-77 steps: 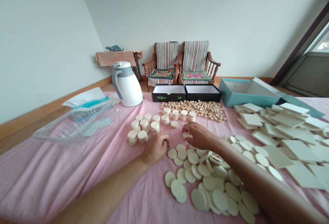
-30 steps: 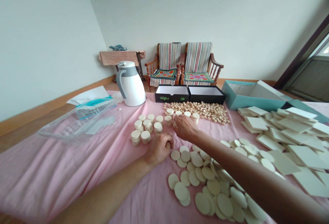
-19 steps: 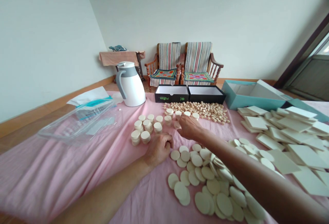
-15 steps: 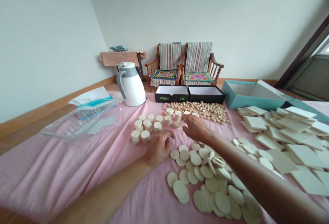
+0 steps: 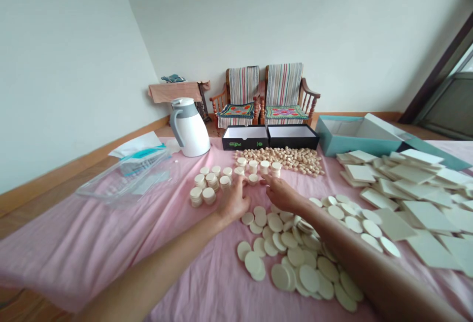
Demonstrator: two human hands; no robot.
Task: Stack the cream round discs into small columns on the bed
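Between my two hands stands a low stack of round wooden discs [image 5: 253,179] on the pink cloth. My left hand [image 5: 233,201] is beside its left side, index finger pointing at it and thumb apart, with nothing seen in it. On the other side my right hand [image 5: 281,194] reaches its fingertips close to the stack, fingers partly spread; whether they touch it I cannot tell. Neat disc stacks [image 5: 209,195] stand in rows to the left, and more disc stacks [image 5: 264,165] line up just behind. Loose discs [image 5: 295,255] lie heaped under my right forearm.
Small wooden beads [image 5: 291,158] are spread before two black boxes [image 5: 245,141]. Square wooden tiles [image 5: 428,213] pile up at right, by a teal box [image 5: 358,137]. A white jug [image 5: 192,132] and clear plastic tray [image 5: 121,177] sit at left. Two chairs [image 5: 283,90] stand behind.
My left hand has moved up and right toward the low stack. The right hand has shifted slightly back and right, leaving the rear stacks uncovered. The view has shifted slightly.
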